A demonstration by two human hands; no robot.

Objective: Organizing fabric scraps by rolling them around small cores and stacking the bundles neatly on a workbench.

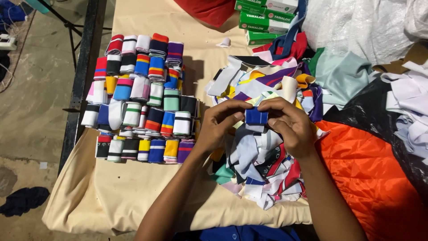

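My left hand (221,121) and my right hand (287,122) together pinch a small blue rib-knit strip (257,116) between their fingertips, above a loose heap of mixed coloured fabric strips (263,165). To the left, several folded striped strips (142,100) lie in neat rows on the beige table cloth (133,192).
Green and white boxes (263,20) are stacked at the back. Orange quilted fabric (361,174) and black plastic (379,111) lie to the right, with white cloth (356,22) behind. A red cloth (209,10) sits at the far edge. The table's black frame (82,67) runs along the left.
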